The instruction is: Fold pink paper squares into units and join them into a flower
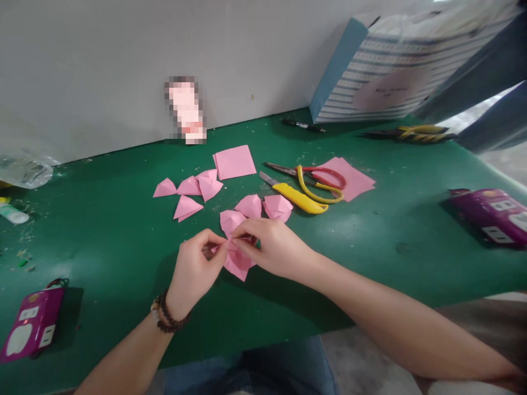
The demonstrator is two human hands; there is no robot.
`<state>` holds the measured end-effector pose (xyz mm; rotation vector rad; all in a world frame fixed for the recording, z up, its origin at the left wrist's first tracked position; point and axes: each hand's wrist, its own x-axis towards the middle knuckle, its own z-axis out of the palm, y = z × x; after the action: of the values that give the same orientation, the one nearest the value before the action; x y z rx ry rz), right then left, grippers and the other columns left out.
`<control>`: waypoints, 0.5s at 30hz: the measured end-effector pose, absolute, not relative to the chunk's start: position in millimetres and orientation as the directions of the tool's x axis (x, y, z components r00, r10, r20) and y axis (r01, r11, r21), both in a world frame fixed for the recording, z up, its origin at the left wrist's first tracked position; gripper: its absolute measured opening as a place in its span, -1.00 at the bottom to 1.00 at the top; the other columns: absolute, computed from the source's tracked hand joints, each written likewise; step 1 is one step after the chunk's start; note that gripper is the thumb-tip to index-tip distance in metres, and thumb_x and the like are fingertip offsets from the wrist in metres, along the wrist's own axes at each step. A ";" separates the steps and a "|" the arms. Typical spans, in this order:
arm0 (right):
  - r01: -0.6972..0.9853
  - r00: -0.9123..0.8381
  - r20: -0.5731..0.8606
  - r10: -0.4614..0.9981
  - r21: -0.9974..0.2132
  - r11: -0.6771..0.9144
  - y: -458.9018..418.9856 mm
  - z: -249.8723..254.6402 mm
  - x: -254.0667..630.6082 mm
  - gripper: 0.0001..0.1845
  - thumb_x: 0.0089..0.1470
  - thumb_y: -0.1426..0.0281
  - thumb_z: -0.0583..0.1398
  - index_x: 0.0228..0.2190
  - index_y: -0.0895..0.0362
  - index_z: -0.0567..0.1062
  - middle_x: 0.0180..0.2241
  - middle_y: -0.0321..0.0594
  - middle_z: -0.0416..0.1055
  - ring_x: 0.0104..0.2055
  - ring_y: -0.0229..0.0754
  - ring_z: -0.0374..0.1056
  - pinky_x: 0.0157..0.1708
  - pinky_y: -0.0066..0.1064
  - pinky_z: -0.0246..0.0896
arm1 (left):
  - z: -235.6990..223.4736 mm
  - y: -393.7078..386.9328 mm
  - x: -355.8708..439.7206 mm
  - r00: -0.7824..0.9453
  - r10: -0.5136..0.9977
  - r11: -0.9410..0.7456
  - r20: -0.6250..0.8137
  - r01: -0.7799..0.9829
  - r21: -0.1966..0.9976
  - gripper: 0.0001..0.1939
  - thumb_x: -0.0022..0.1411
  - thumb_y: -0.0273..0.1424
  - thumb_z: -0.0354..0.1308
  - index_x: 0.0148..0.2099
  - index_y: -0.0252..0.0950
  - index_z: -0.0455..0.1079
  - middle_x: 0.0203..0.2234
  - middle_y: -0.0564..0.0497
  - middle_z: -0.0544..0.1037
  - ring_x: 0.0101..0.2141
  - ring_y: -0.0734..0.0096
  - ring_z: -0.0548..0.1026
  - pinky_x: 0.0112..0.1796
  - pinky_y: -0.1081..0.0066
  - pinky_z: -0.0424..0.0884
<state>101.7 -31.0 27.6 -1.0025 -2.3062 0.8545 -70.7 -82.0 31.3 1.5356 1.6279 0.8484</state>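
Note:
My left hand (195,269) and my right hand (269,247) meet above the green table, their fingertips pinching a folded piece of pink paper (236,258) between them. Close by lie more folded pink paper pieces (249,206) (277,207), one of them (229,220) just beyond my right fingers. Further left sit several loose folded pink pieces (188,205). A flat square of pink paper (234,162) lies beyond them. Part of the held paper is hidden by my fingers.
A yellow utility knife (298,197) and yellow-and-red scissors (317,181) lie on a pink paper sheet's edge (349,178). A black marker (303,125), yellow pliers (420,133), purple boxes (488,215) (33,323) and a striped bag (387,71) surround the work area.

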 end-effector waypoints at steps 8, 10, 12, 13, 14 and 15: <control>0.475 -0.596 0.164 0.786 -0.717 0.510 -30.8 28.8 101.0 -0.88 0.10 0.45 0.15 -0.29 0.17 0.48 -0.38 -0.22 0.50 -0.40 -0.26 0.38 -0.42 -0.46 0.20 | 26.3 -78.6 -72.9 -0.031 0.997 0.081 -0.076 0.515 0.853 -0.86 0.14 -0.38 0.15 -0.45 -0.28 0.34 -0.57 0.10 0.46 -0.52 0.49 0.44 -0.47 0.50 0.38; 0.511 -0.546 0.092 0.833 -0.752 0.418 -30.9 31.6 100.8 -0.87 0.08 0.38 0.19 -0.30 0.17 0.45 -0.41 -0.24 0.48 -0.45 -0.28 0.34 -0.48 -0.48 0.16 | 25.8 -79.1 -73.4 -0.108 0.994 0.076 -0.026 0.490 0.868 -0.84 0.15 -0.34 0.16 -0.43 -0.28 0.35 -0.55 0.09 0.46 -0.50 0.49 0.44 -0.46 0.49 0.38; 0.552 -0.523 0.042 0.851 -0.745 0.375 -30.5 32.9 100.8 -0.92 0.05 0.40 0.19 -0.44 0.16 0.39 -0.51 -0.31 0.40 -0.53 -0.33 0.25 -0.56 -0.50 0.05 | 25.6 -80.0 -72.6 -0.148 0.989 0.070 0.000 0.470 0.880 -0.84 0.16 -0.32 0.16 -0.42 -0.29 0.35 -0.53 0.08 0.46 -0.48 0.49 0.44 -0.44 0.50 0.39; 0.571 -0.518 0.040 0.855 -0.728 0.380 -30.1 32.6 100.9 -0.87 0.04 0.43 0.17 -0.52 0.15 0.35 -0.56 -0.34 0.35 -0.57 -0.36 0.19 -0.58 -0.50 -0.01 | 25.6 -80.4 -71.8 -0.146 0.989 0.069 -0.001 0.467 0.882 -0.83 0.17 -0.32 0.16 -0.42 -0.29 0.35 -0.52 0.08 0.46 -0.48 0.49 0.44 -0.44 0.50 0.39; 0.589 -0.517 0.048 0.855 -0.705 0.396 -29.5 31.8 101.0 -0.81 0.02 0.46 0.16 -0.58 0.15 0.29 -0.61 -0.36 0.29 -0.59 -0.38 0.13 -0.60 -0.50 -0.07 | 25.6 -80.7 -70.8 -0.132 0.991 0.072 -0.012 0.465 0.882 -0.83 0.17 -0.32 0.16 -0.41 -0.28 0.34 -0.51 0.08 0.46 -0.47 0.49 0.44 -0.43 0.50 0.40; 0.602 -0.523 0.059 0.850 -0.680 0.417 -28.9 30.4 101.1 -0.77 0.01 0.49 0.15 -0.62 0.14 0.24 -0.64 -0.39 0.23 -0.61 -0.40 0.07 -0.60 -0.49 -0.12 | 25.7 -80.8 -69.9 -0.110 0.993 0.079 -0.031 0.459 0.885 -0.85 0.17 -0.33 0.15 -0.40 -0.28 0.34 -0.50 0.08 0.46 -0.45 0.49 0.45 -0.42 0.50 0.40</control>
<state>101.1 -28.9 30.4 -1.2407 -2.2812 0.8548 -69.9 -80.8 25.7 1.4598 1.6611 0.9722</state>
